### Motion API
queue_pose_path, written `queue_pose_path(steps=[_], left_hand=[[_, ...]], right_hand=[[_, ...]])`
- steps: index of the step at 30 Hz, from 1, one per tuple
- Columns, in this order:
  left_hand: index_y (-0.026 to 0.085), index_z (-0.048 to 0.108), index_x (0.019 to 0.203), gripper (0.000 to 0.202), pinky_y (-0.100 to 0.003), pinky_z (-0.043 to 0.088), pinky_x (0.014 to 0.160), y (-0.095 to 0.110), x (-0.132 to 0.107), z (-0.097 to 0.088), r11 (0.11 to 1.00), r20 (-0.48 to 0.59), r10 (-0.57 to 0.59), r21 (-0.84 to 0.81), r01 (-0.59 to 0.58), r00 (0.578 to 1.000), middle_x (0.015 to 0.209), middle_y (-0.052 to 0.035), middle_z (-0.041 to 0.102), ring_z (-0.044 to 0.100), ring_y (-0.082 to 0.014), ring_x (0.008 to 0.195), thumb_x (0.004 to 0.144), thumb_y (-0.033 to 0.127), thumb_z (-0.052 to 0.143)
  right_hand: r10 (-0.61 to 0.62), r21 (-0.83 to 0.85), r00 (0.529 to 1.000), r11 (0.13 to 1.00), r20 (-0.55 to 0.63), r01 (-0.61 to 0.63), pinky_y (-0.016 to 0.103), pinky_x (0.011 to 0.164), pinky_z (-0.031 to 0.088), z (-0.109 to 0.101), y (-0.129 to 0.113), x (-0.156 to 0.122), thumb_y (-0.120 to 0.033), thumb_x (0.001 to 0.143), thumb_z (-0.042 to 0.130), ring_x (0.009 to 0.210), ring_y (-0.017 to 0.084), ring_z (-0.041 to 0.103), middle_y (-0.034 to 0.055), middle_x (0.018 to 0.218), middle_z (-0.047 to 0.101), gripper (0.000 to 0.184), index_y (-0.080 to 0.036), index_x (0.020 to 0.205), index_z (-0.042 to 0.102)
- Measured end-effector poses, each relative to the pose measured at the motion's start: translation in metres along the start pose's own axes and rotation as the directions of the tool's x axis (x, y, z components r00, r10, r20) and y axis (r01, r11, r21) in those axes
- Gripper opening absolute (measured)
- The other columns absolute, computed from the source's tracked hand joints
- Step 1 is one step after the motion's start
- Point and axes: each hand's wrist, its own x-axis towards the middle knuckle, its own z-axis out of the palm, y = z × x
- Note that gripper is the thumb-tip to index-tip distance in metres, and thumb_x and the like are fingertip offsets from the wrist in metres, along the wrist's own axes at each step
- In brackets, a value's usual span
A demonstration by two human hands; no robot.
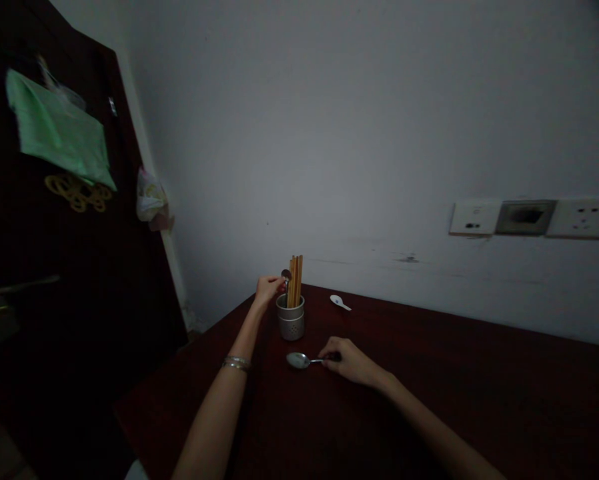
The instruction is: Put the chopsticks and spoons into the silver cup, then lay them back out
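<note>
My left hand (270,288) pinches a small metal spoon (286,274) by its upper part, bowl up, at the mouth of a grey metal utensil holder (291,327) with small holes in its side. Several wooden chopsticks (296,280) stand upright in that holder, right beside my fingers. My right hand (347,360) is closed on the handle of a larger metal spoon (298,361), whose bowl points left, low over the table in front of the holder. Behind, a white soup spoon (339,302) lies on the table.
The dark red table (429,347) meets a pale wall (329,133) at the back. Wall sockets (582,219) are on the right. At left is a dark door (79,267) with a green cloth (59,127); a plastic bag (150,197) hangs near its edge.
</note>
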Motion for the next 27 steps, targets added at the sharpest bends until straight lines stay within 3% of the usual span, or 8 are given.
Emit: queue_pose_path(steps=[18,23,27], left_hand=[[0.009,0.063,0.063,0.022,-0.019,0.04,0.047,0.026,-0.004,-0.005,0.992,-0.139,0.125,-0.006,-0.127,0.982,0.056,-0.0048,0.06,0.051,-0.0082,0.046,0.061,0.031,0.061],[0.01,0.063,0.064,0.028,-0.021,0.04,0.048,0.035,-0.003,-0.008,0.984,-0.205,0.17,-0.011,-0.176,0.964,0.058,-0.0049,0.06,0.051,-0.0086,0.045,0.059,0.037,0.062],[0.01,0.064,0.068,0.031,-0.021,0.04,0.05,0.051,-0.006,-0.013,0.965,-0.294,0.248,-0.009,-0.262,0.923,0.06,-0.0039,0.061,0.052,-0.0088,0.048,0.06,0.04,0.061]], right_hand=[[0.016,0.029,1.0,0.999,-0.014,-0.016,0.023,0.066,0.043,-0.001,0.0,-0.001,-0.021,0.07,0.054,0.074,0.014,0.055,0.0046,0.084,0.06,0.018,-0.018,0.083,0.067],[0.009,0.034,1.0,0.999,-0.017,-0.009,0.024,0.065,0.043,0.0,0.002,-0.001,-0.022,0.07,0.054,0.074,0.014,0.055,0.0045,0.084,0.06,0.019,-0.018,0.083,0.067],[0.024,0.056,0.999,0.998,-0.027,-0.023,0.024,0.065,0.043,0.001,0.005,-0.001,-0.024,0.069,0.055,0.073,0.014,0.055,0.0047,0.084,0.06,0.019,-0.018,0.082,0.067]])
